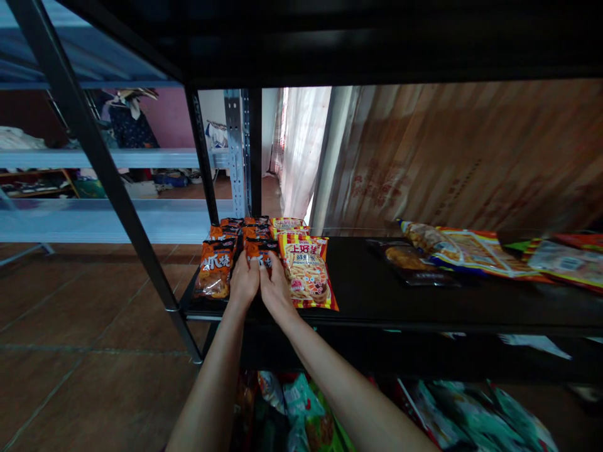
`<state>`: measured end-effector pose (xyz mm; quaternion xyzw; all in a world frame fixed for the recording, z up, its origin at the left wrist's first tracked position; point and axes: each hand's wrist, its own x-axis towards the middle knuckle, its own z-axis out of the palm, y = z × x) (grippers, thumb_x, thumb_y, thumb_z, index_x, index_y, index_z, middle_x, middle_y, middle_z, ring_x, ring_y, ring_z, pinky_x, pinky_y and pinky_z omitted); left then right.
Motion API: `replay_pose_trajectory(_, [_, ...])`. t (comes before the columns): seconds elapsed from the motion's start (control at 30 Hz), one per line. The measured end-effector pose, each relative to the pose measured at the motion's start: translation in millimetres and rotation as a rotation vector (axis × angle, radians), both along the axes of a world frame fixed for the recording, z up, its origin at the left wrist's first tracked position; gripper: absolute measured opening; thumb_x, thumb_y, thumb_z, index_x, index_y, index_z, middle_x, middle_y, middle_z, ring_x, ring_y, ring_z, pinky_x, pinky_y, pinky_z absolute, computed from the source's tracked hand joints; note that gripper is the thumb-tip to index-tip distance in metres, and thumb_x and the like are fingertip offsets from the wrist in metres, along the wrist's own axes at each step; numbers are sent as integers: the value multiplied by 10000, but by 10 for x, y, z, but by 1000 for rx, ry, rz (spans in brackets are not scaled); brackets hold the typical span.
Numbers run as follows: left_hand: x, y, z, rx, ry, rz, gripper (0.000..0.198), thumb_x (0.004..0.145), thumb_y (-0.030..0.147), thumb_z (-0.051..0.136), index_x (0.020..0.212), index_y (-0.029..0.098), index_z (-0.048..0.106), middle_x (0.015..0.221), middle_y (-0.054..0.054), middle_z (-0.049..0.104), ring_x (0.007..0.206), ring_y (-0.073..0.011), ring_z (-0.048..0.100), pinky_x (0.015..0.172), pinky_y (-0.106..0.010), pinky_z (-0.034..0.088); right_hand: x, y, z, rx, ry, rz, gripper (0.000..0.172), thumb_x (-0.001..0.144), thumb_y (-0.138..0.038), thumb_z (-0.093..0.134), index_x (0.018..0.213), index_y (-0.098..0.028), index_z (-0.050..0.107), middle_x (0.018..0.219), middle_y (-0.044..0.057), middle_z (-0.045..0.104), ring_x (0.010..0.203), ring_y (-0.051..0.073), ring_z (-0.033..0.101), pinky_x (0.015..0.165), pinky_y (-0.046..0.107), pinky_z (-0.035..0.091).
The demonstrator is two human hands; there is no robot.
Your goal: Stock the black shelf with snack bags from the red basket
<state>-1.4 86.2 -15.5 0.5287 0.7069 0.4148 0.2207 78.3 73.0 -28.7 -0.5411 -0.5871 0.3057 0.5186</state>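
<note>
Both my hands are at the front orange snack bag [261, 247] of the middle row on the black shelf [367, 301]. My left hand [245, 278] is closed on its left side, and my right hand [274, 280] grips its right side; they cover most of its front. To the left stands another orange bag [215, 269], with more like it behind. A red and yellow prawn cracker bag [308, 271] leans upright just right of my right hand, in front of similar bags.
Several snack bags [485, 251] lie flat farther right on the shelf. A dark metal post [101, 163] rises at the left. Green and other packages [301, 402] fill the space below. A black upper shelf [358, 44] hangs overhead.
</note>
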Motion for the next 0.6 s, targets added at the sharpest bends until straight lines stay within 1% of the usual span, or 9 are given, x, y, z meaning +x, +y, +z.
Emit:
replay_pose_trajectory(0.1, [-21,35,16,-39,-30,-22,579,920,356,301,1409,56,374,1433,-175,430,1334,-250,391,1099,-348,285,-23,31,4,-42,43,18,565,853,-343,398,1374,-125,409,1455,128,396,1361,212,348,1150,385,232])
replay_pose_trajectory(0.2, [-33,45,43,-29,-29,-33,577,917,353,300,1407,59,380,1435,-169,429,1334,-250,390,1101,-345,278,-44,65,-10,-80,79,25,580,851,-355,405,1386,-130,399,1466,117,384,1366,206,342,1151,365,228])
replay_pose_trajectory(0.3, [-30,35,63,-38,-22,-22,577,914,366,308,1402,69,393,1432,-162,436,1329,-247,397,1101,-343,279,-47,97,-41,-78,100,13,575,841,-357,428,1373,-140,420,1448,115,414,1351,210,366,1142,367,248])
replay_pose_trajectory(0.43, [-20,33,53,-50,-40,11,597,907,408,324,1415,99,375,1439,-144,433,1336,-229,389,1100,-320,278,-22,122,-73,-73,114,-16,559,835,-360,456,1365,-186,429,1428,95,448,1328,214,402,1126,394,280])
replay_pose_trajectory(0.53, [-27,69,48,-61,-48,39,627,900,424,342,1438,101,325,1442,-166,421,1333,-260,393,1092,-358,293,-3,135,-73,-135,113,-36,611,834,-388,465,1403,-184,376,1446,101,424,1330,231,403,1125,413,277])
replay_pose_trajectory(0.6, [-40,115,60,-68,-53,43,632,897,433,351,1437,105,321,1435,-176,426,1323,-282,405,1081,-385,309,0,150,-62,-179,112,-37,634,834,-402,462,1419,-184,351,1449,104,418,1328,238,407,1121,420,279])
